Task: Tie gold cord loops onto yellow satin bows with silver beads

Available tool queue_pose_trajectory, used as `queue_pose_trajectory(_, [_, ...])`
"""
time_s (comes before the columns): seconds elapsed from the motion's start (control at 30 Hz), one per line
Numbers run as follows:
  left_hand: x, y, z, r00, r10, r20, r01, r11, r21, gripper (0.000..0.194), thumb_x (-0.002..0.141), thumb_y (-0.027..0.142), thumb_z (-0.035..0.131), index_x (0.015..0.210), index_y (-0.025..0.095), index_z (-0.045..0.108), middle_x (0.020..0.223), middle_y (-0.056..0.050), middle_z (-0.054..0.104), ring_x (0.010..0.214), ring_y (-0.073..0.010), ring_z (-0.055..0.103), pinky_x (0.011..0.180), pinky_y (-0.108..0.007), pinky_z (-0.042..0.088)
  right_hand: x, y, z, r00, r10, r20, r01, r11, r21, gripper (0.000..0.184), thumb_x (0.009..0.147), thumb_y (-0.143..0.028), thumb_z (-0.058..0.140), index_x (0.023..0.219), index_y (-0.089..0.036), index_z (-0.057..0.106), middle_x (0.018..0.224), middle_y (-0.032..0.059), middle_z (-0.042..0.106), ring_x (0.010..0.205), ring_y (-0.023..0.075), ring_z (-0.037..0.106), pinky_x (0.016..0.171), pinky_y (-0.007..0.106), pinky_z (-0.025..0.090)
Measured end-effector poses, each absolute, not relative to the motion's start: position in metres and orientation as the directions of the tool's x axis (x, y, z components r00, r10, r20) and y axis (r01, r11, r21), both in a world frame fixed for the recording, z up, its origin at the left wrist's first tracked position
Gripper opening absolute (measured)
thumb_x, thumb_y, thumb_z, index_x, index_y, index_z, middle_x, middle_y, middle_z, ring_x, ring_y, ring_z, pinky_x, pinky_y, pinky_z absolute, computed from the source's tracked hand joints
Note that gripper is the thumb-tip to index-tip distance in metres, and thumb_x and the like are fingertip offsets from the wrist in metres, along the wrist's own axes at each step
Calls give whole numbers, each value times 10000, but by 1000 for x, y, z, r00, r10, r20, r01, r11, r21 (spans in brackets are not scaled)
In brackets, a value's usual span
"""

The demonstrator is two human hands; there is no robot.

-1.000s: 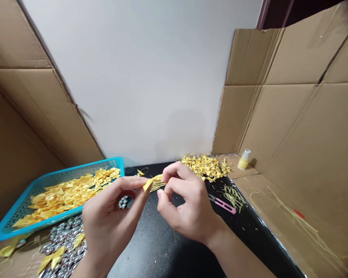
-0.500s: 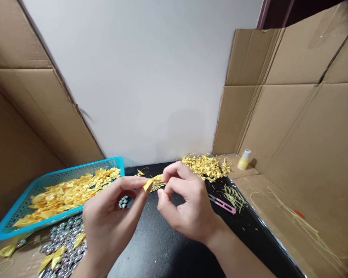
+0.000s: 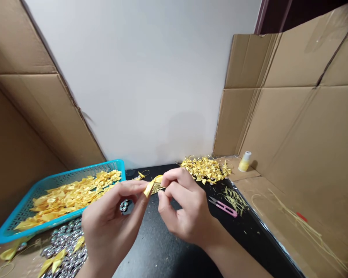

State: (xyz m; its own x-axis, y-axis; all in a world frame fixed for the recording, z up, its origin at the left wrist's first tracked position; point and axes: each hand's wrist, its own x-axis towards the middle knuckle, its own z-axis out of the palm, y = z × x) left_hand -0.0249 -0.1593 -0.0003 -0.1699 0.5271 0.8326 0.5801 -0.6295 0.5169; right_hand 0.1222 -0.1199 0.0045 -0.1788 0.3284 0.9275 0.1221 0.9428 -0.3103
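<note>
A short yellow satin ribbon is stretched between my two hands above the black work surface. The thumb and forefinger of my left hand pinch its left end. At its other end, the fingertips of my right hand are closed on the ribbon, partly hiding it. The ribbon arches upward near the right fingers. Just behind it lies a bundle of gold wire ties, partly covered by ribbon and fingers. A small cluster of silvery beads shows through the gap in my left hand.
At left stands a blue basket of yellow ribbon bows, with a heap of silver beads before it. Finished-looking bows are piled at the back. Pink thread snips, thread scraps and a thread cone lie right.
The ribbon between my hands has bent into a higher arch, and its left end hangs more steeply. Both hands keep their pinch. The whole view has shifted slightly.
</note>
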Motion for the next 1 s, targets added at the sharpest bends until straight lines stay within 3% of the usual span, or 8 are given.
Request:
queue_pose_trajectory(0.27, [-19,-162,4,-182,539,823,512,-662,547,201,764,33,661,825,224,659,808,18,721,724,-123,683,652,-188,588,116,-121,-4,-102,234,967,144,965,-218,202,813,-23,507,771,-218,469,859,58,565,795,171,560,708,318,546])
queue_pose_trajectory(0.6, [-24,-163,-3,-134,450,883,624,-653,428,323,772,44,695,1005,268,693,838,18,694,694,-128,628,612,-255,525,119,-123,2,-136,223,965,160,966,-201,209,796,-26,510,739,-224,474,846,53,571,795,177,564,699,326,542])
queue_pose_trajectory(0.73, [-25,-163,0,-81,427,900,633,-676,378,291,773,35,685,949,266,701,816,20,693,727,-143,637,640,-273,523,120,-123,3,-140,227,964,151,967,-206,209,793,-26,507,724,-221,473,843,51,572,776,168,555,688,317,541])
queue_pose_trajectory(1.0, [-20,-162,3,-170,447,878,583,-673,455,189,777,76,701,869,239,679,792,39,712,666,-113,645,610,-220,549,122,-125,7,-144,243,959,119,967,-227,224,791,-21,508,720,-222,439,832,46,557,773,154,568,684,297,543])
